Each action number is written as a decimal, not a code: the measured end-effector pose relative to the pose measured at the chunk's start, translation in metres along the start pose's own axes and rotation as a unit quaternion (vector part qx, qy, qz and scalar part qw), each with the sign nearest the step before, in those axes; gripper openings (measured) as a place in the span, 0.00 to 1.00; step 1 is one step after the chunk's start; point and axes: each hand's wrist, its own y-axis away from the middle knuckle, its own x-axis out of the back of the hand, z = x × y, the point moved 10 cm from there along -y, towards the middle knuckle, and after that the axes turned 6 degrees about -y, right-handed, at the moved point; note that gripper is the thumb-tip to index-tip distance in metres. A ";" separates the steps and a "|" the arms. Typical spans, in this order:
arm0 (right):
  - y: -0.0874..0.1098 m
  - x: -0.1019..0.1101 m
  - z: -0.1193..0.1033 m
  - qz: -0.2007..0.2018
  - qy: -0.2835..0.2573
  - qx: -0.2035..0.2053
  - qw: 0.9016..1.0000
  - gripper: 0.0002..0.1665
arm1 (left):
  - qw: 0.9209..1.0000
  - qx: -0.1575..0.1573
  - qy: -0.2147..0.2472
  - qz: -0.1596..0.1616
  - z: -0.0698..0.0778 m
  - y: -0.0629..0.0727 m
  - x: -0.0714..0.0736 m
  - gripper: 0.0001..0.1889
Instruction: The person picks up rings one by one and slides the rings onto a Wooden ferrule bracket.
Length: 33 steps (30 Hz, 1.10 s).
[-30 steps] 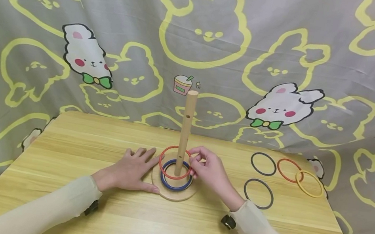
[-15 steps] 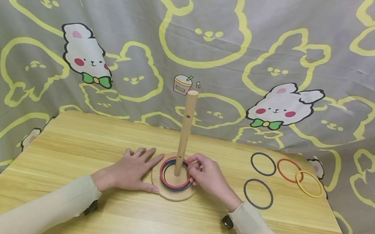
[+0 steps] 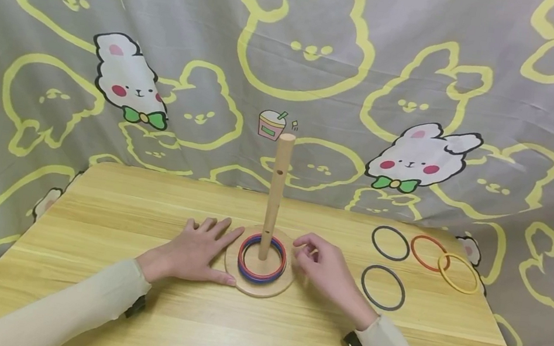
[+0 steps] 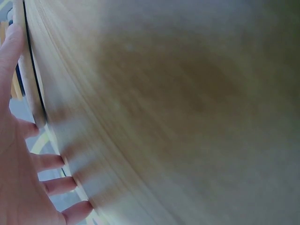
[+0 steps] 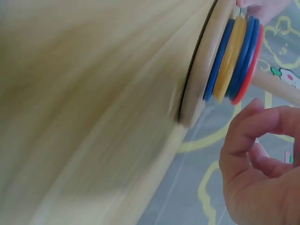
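A wooden post [image 3: 277, 191] rises from a round wooden base [image 3: 260, 292]. Stacked around it are several rings, with a red ring [image 5: 242, 95] on top of blue ones and a yellow ring [image 5: 230, 63] among them. My left hand [image 3: 194, 251] lies spread on the table at the base's left side, thumb and index finger touching its edge. Just right of the stack, my right hand [image 3: 325, 268] holds nothing; its fingers are loosely bent and apart from the rings.
On the right of the wooden table [image 3: 243, 339] lie two dark rings, one behind [image 3: 374, 237] and one in front [image 3: 362, 282]. Farther right, a yellow ring [image 3: 476, 275] overlaps a red ring [image 3: 419, 261]. A patterned curtain [image 3: 317, 113] hangs behind the table.
The red ring went down around the post onto the blue rings. My right hand then let go of it and drew back to the right. My left hand stayed in place.
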 end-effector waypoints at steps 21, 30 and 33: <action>0.070 0.103 0.048 0.069 0.175 0.040 0.981 0.25 | 1.000 0.002 -0.007 -0.007 0.001 -0.001 0.000 0.62; 0.080 0.100 0.073 0.006 0.215 -0.023 0.976 0.40 | 1.000 0.001 -0.009 -0.005 0.000 -0.001 0.000 0.62; 0.082 0.093 0.073 -0.010 0.228 -0.024 0.973 0.39 | 1.000 0.002 -0.008 -0.005 0.000 -0.001 -0.001 0.62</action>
